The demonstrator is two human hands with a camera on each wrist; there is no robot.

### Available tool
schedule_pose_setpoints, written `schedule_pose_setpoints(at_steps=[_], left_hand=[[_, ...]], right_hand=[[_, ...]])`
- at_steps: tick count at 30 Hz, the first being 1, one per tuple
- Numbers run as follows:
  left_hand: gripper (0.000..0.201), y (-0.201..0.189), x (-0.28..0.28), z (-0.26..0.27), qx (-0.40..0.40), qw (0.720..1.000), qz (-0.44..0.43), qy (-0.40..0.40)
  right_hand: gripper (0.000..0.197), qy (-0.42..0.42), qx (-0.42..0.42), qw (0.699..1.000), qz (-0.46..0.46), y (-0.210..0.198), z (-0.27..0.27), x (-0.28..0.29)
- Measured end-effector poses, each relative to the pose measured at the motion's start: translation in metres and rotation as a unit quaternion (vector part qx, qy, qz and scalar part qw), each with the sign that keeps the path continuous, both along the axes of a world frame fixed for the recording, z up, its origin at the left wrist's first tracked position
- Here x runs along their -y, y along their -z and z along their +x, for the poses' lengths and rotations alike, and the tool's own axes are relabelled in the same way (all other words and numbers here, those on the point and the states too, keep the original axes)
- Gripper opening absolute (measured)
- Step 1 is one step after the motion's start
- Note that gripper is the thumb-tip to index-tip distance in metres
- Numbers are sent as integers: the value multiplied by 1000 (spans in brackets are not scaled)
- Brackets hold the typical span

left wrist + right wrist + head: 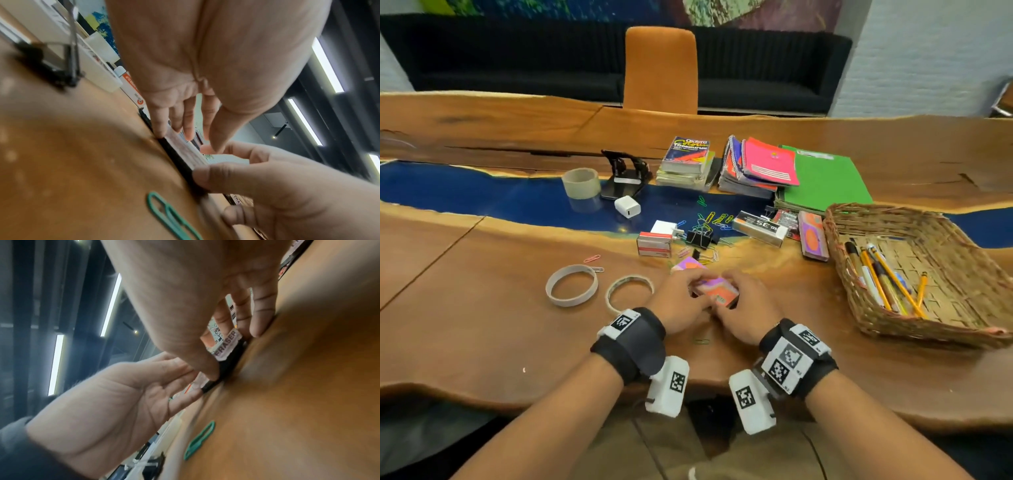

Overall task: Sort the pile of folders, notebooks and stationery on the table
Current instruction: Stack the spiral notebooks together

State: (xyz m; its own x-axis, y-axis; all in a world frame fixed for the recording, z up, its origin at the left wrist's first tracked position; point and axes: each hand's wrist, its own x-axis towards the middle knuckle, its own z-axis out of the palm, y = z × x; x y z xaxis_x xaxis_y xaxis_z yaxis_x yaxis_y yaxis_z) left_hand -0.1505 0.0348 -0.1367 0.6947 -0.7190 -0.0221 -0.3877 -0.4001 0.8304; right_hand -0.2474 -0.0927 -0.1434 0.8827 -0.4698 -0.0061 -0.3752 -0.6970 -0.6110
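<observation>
Both hands meet over a small block eraser [717,288] near the table's front edge. It has a pink, orange and purple top, a black base [179,160] and a label reading ERASER [226,345]. My left hand [678,301] pinches its left end between thumb and fingers [162,129]. My right hand [748,305] grips the right end, thumb on the near side and fingers [261,324] on the far side. The eraser rests on or just above the wood. A similar pink and purple piece [687,265] lies just beyond my left fingers.
A wicker basket [835,240] with pens and pencils stands at the right, a second eraser [813,240] beside it. Paper clips [710,221], a binder clip [700,238], small boxes [654,244] and tape rings [571,285] lie around. Books [688,161], notebooks [760,164] and a green folder [825,181] are stacked behind. A green clip [170,216] lies near my wrists.
</observation>
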Motion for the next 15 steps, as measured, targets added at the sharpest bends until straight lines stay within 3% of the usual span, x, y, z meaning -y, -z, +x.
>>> schedule_pose_setpoints(at_steps=[5,10,13,15], left_hand=[[37,-11,-6,13,12,997,-47,-52],[41,-13,-13,22,-16,998,24,-55],[46,-8,-14,21,-8,997,77,-25],[47,-11,-13,21,-16,997,69,-26]], right_hand=[[31,32,-5,999,3,-6,-3,15],[23,83,-46,995,-6,-10,-6,41],[27,93,-58,994,-3,-9,-8,47],[36,87,-65,994,-14,-8,-9,44]])
